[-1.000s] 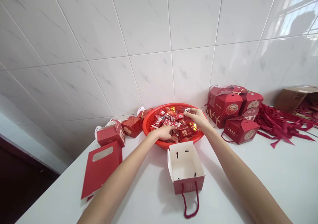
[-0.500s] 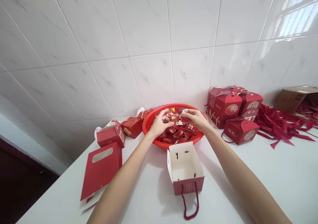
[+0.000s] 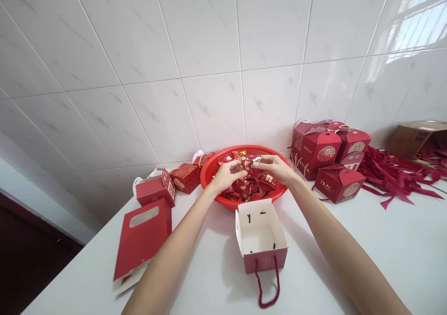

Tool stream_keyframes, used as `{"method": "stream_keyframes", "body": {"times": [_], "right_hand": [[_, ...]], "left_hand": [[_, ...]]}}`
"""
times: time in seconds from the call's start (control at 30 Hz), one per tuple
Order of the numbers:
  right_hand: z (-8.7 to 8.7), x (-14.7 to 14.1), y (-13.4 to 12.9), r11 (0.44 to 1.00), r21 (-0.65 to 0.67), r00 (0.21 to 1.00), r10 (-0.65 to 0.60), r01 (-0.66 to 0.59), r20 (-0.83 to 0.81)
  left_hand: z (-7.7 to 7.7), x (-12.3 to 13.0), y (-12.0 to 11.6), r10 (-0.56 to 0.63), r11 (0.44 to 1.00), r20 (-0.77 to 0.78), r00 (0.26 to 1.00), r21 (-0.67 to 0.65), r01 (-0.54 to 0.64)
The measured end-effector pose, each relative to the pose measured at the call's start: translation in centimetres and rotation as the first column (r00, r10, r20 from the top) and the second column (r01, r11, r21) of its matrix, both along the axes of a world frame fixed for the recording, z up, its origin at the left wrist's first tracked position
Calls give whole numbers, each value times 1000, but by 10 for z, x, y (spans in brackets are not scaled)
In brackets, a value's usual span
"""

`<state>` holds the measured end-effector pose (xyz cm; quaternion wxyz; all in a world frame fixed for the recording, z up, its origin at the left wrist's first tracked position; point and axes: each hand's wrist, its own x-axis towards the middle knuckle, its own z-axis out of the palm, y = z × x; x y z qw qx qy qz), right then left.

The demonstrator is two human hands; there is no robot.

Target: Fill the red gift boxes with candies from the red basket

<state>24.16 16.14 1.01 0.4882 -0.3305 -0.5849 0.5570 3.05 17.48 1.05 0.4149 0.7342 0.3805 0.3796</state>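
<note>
Both hands are over a red plastic basket [image 3: 208, 166] heaped with red-wrapped candies [image 3: 249, 189]. My left hand [image 3: 226, 175] is closed, thumb and fingers pinching a red candy wrapper with gold lettering [image 3: 246, 164]. Beside it, my right hand [image 3: 277, 169] pinches a small candy with a white patch [image 3: 256, 160]; the two candies nearly touch, and fingers cover parts of both. In front of the basket stands an open red gift box [image 3: 263, 233] with a white inside, its dark red rope handle [image 3: 268, 303] hanging toward me.
On the left are a flat red folded carton [image 3: 141, 240] and small red boxes [image 3: 157, 189]. Several closed red gift boxes [image 3: 324, 149] stand at right, beside dark red ribbons [image 3: 387, 175] and a cardboard box [image 3: 408, 138]. A tiled wall [image 3: 209, 114] backs the white table [image 3: 391, 240].
My hands have drawn slightly closer together over the basket. The candies between my fingers have shifted and turned. The open gift box has stayed in place.
</note>
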Motion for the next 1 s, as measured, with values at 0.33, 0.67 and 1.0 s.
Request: {"method": "stream_keyframes", "body": {"times": [0.33, 0.67, 1.0], "right_hand": [[-2, -3, 5, 991, -32, 978, -136, 133, -158], [0, -1, 3, 980, -39, 974, -198, 195, -113], [2, 0, 3, 981, -71, 973, -190, 182, -131]], "left_hand": [[-7, 3, 2, -166, 984, -673, 720, -70, 162], [-3, 5, -2, -108, 991, -745, 659, -24, 135], [2, 1, 1, 284, 953, -253, 925, 180, -244]]}}
